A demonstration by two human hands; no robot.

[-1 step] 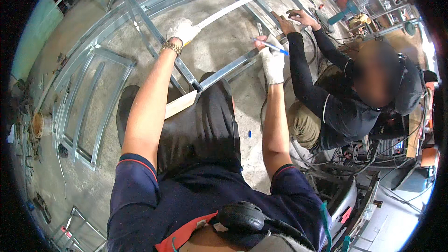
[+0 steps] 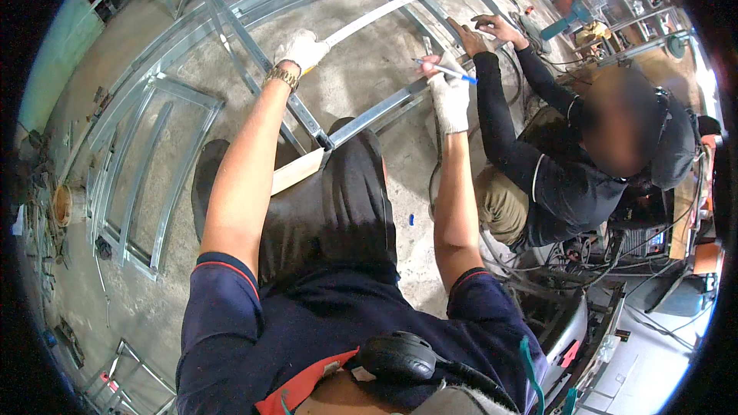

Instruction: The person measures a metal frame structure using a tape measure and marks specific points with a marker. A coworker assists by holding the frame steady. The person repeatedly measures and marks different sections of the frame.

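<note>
A: On which surface do they work?
B: It is a grey concrete floor (image 2: 407,165), somewhat stained. A large frame of shiny grey metal tubes (image 2: 380,110) stands before the person and spreads toward twelve o'clock. At nine o'clock a smaller ladder-shaped metal frame (image 2: 188,91) lies on the floor.
A: And the room around?
B: A pale green panel (image 2: 61,54) is at ten o'clock, and a round pale container (image 2: 68,206) at nine, near the rim. At two o'clock I see a teal-coloured tool (image 2: 563,19) among many parts. A co-worker in black sleeves (image 2: 500,111) crouches toward three o'clock, with both hands near the large frame.
A: What do the person's own hands do?
B: The left hand (image 2: 304,51), in a white glove, is at eleven o'clock. Its fingers are curled around the near end of a long, pale, flat measuring strip (image 2: 384,13), which points to one o'clock; whether its far end touches a tube, I cannot tell. The right hand (image 2: 447,98), between one and two o'clock, has a white glove with bare fingertips. These are pinched together on a slim white pen with a blue end (image 2: 458,74).
A: Is there some writing?
B: Marks on the strip are too small to read. The small blue panel (image 2: 655,241) past three o'clock is also too blurred. A tiny blue plastic piece (image 2: 411,220) lies on the floor at four o'clock.
</note>
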